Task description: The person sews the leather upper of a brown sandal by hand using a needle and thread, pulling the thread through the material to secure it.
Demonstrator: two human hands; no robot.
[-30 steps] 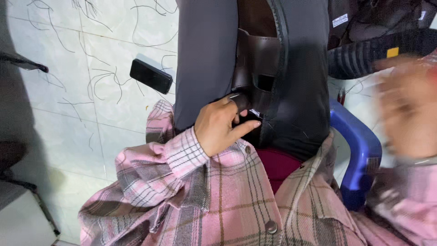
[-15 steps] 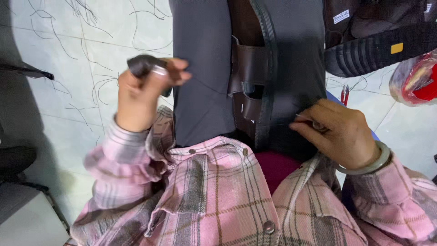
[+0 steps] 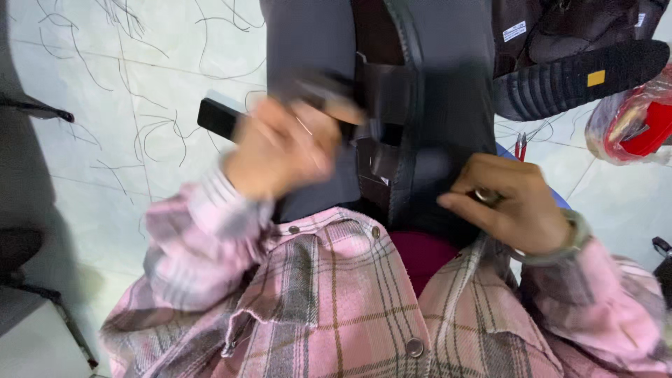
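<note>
A large grey and black leather piece (image 3: 448, 91) with a brown pocket-like part stands up from my lap. My left hand (image 3: 283, 147) is blurred by motion in front of its grey left side. Its fingers are closed around a small dark tool (image 3: 318, 89) that points toward the brown part. My right hand (image 3: 511, 203) rests low on the black right side, fingers curled and pinching the leather near its bottom edge. I wear a pink plaid shirt over my knees.
A black rectangular block (image 3: 215, 116) lies on the pale tiled floor, which is strewn with thread scraps. A black boot with a ridged sole (image 3: 581, 77) lies at the top right, beside a red item in clear plastic (image 3: 633, 126). Small red-handled pliers (image 3: 521, 145) lie behind my right hand.
My left hand has swung from the left, near the black block, toward the middle of the leather piece with the dark tool. My right hand has stayed low on the leather.
</note>
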